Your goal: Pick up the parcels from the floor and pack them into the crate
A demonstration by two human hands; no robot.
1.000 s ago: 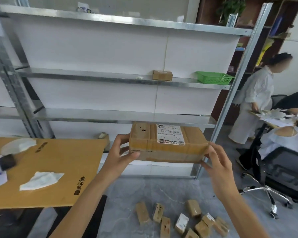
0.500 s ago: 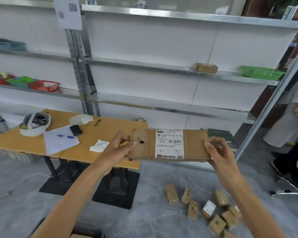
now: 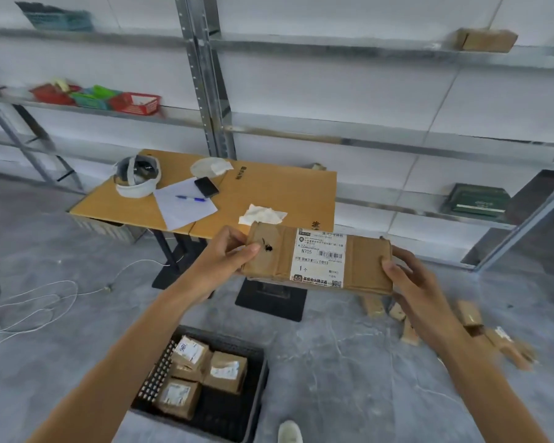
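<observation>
A flat labelled parcel (image 3: 319, 260) is held in mid-air, the left hand (image 3: 227, 260) gripping its 9 o'clock end, the right hand (image 3: 410, 276) its 3 o'clock end. Below at 7 o'clock the black crate (image 3: 224, 339) holds several small boxes (image 3: 205, 375). Loose parcels (image 3: 467, 316) lie on the floor (image 3: 77, 362) at 4 o'clock, so packing seems unfinished.

The held parcel (image 3: 362, 266) hides most fingers of the left hand (image 3: 224, 263) and right hand (image 3: 413, 282), and also the near right corner of the surface (image 3: 269, 193). The fine print on its label (image 3: 320, 257) is too small to read. Below-right of it, the floor parcels (image 3: 470, 314) are smeared and partly behind the right forearm (image 3: 461, 362), so their count is unclear. Below-left, the left forearm (image 3: 125, 362) covers the near left corner of the crate (image 3: 264, 378). Far below, a shoe (image 3: 289, 432) is cut by the bottom edge. Above-left, the baskets (image 3: 135, 103) are blurred.
</observation>
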